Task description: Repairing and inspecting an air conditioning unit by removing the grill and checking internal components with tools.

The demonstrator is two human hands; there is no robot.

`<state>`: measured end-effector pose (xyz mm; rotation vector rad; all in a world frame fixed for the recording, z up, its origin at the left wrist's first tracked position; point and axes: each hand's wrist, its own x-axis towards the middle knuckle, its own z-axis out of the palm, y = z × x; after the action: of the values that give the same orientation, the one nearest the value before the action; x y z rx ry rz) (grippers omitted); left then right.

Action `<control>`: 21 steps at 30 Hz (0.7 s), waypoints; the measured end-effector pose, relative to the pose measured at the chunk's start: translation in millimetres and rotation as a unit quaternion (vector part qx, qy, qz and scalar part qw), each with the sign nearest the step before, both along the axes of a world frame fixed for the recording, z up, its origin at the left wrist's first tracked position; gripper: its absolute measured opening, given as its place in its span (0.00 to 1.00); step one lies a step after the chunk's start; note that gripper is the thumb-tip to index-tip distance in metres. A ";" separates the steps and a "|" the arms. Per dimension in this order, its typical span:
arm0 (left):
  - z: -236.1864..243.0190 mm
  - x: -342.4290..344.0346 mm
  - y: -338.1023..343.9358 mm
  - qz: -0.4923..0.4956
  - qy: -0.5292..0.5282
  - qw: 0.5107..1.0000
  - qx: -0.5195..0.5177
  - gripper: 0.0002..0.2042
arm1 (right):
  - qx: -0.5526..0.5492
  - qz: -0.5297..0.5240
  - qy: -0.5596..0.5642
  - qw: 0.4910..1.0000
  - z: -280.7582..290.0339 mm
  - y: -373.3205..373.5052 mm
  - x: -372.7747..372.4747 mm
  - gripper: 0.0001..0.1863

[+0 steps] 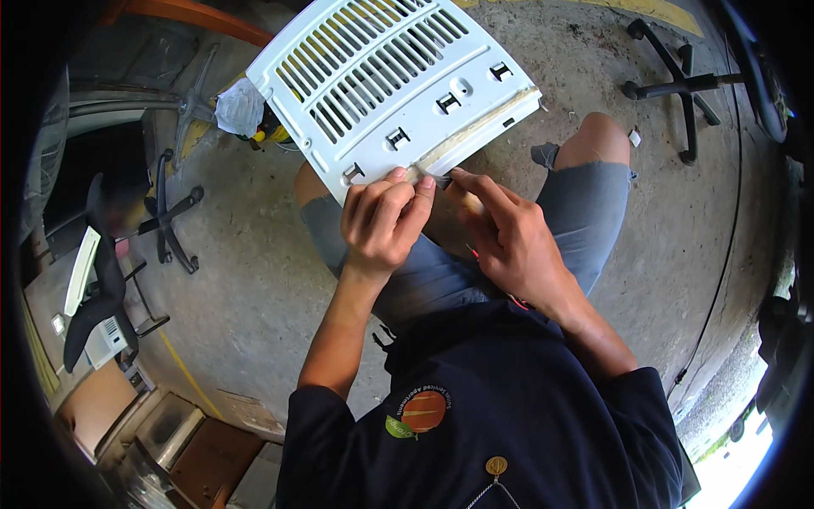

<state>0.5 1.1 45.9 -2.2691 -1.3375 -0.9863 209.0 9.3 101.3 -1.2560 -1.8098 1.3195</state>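
A white slotted panel (339,153) rests tilted against my lap and knees. Along its near right edge runs a worn beige strip (479,127), which looks like old foam or glue. My left hand (386,216) is closed at the panel's near corner, thumb and fingertips pinching the loose end of that strip. Beside it, my right hand (509,229) is closed round a small tool with a thin dark tip (443,181) touching the strip by my left thumb. Most of the tool is hidden in my fingers. Several black clips (448,103) sit in a row on the panel.
Upturned chair bases with casters stand at the right (687,85) and left (165,216). A crumpled plastic bag (240,108) lies beyond the panel's left side. A dark cable (716,293) runs along the concrete floor (246,280). Boxes and a brown board (212,458) crowd the lower left.
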 end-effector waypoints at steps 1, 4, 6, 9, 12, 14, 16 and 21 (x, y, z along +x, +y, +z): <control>-0.1 -0.2 0.1 0.000 -0.002 1.000 0.004 0.08 | 0.004 -0.001 0.004 1.000 -1.0 -0.4 -0.3 0.24; -2.5 -1.1 -1.9 0.000 -0.005 1.000 -0.003 0.08 | 0.017 0.000 -0.002 1.000 -4.0 -2.4 -1.3 0.24; -3.9 -1.1 -2.8 -0.002 -0.008 1.000 -0.009 0.08 | 0.029 -0.001 -0.008 1.000 -4.8 -3.5 -1.9 0.25; -3.2 1.5 -0.9 -0.001 -0.010 1.000 -0.015 0.08 | 0.022 -0.007 -0.018 1.000 -5.2 -3.7 -2.4 0.25; -2.5 2.6 0.3 0.000 -0.012 1.000 -0.022 0.07 | 0.013 -0.015 -0.026 0.999 -5.5 -4.6 -2.9 0.26; -2.5 2.9 0.3 0.002 -0.004 1.000 -0.025 0.07 | 0.011 -0.022 -0.033 0.999 -5.1 -6.1 -3.1 0.26; -2.4 3.1 0.6 0.004 0.004 1.000 -0.028 0.06 | 0.009 -0.029 -0.039 0.999 -4.7 -7.6 -3.5 0.27; -0.9 2.2 1.5 0.003 0.015 0.999 -0.037 0.06 | 0.044 -0.052 -0.069 0.995 -7.8 -12.1 -8.2 0.28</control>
<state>2.7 2.6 45.0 -2.3236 -1.3895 -0.9121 200.8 -2.8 93.5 -1.4014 -1.8483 1.1084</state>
